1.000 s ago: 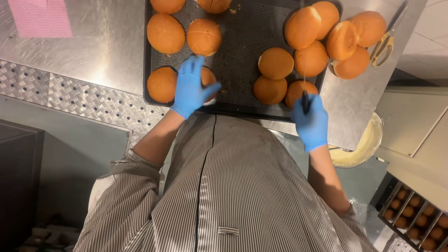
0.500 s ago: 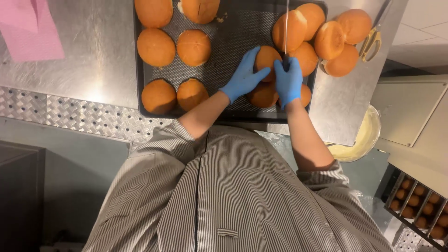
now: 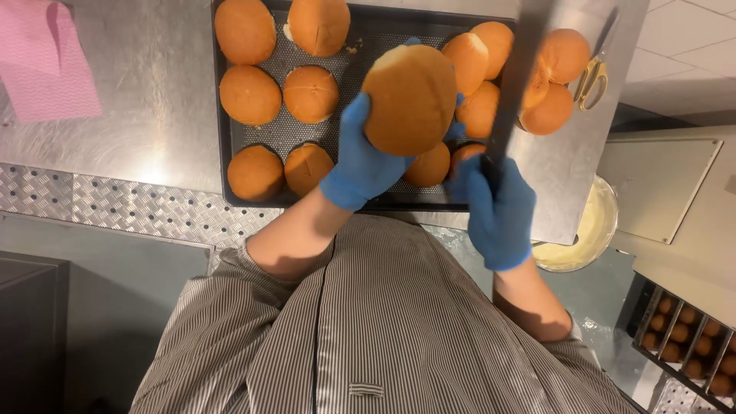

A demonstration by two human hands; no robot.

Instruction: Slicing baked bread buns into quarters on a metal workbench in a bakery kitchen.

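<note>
My left hand (image 3: 360, 165), in a blue glove, holds a round golden bun (image 3: 410, 98) lifted above a dark baking tray (image 3: 224, 138). My right hand (image 3: 498, 211), also gloved in blue, grips the handle of a long knife (image 3: 515, 77) whose blade points away from me, just right of the lifted bun. Several more buns (image 3: 250, 95) lie on the tray in rows at the left and in a loose pile (image 3: 556, 77) at the right.
The tray sits on a steel counter (image 3: 146, 92). A pink cloth (image 3: 50, 61) lies at the far left. Scissors (image 3: 592, 73) rest right of the tray. A bowl of pale cream (image 3: 590, 230) stands lower right, with a rack of buns (image 3: 690, 341) beyond.
My left hand moved from the left buns to the middle, took a bun and lifted it off the tray. My right hand raised the knife beside it.
</note>
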